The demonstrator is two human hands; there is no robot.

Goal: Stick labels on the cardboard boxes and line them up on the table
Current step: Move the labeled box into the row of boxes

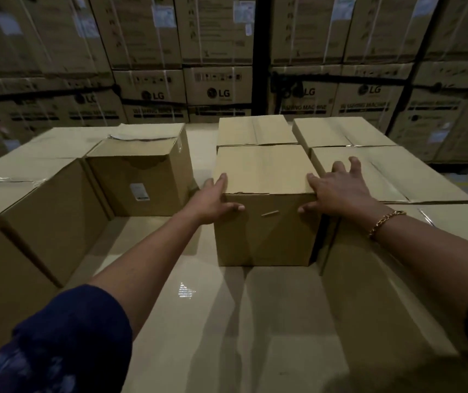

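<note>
1. Both arms reach forward from the bottom corners of the frame toward the centre, dark blue sleeves pushed up above the elbows.
2. The left hand (213, 202) clasps the upper left corner of the middle box (264, 199): fingers lie along the top edge, thumb pressed on the near face.
3. The right hand (337, 191) clasps the upper right corner, thumb on the near face, fingers spread wide and reaching over the neighbouring box (391, 177). A gold bracelet (386, 222) circles that wrist.
4. The middle box stands on the glossy table (187, 321) at centre frame, its near face bare, touching another box behind it.
5. At centre left, a box (142, 177) carries a small white label (139, 192) on its near face.
6. Stacked cartons (215, 89) fill the background.
</note>
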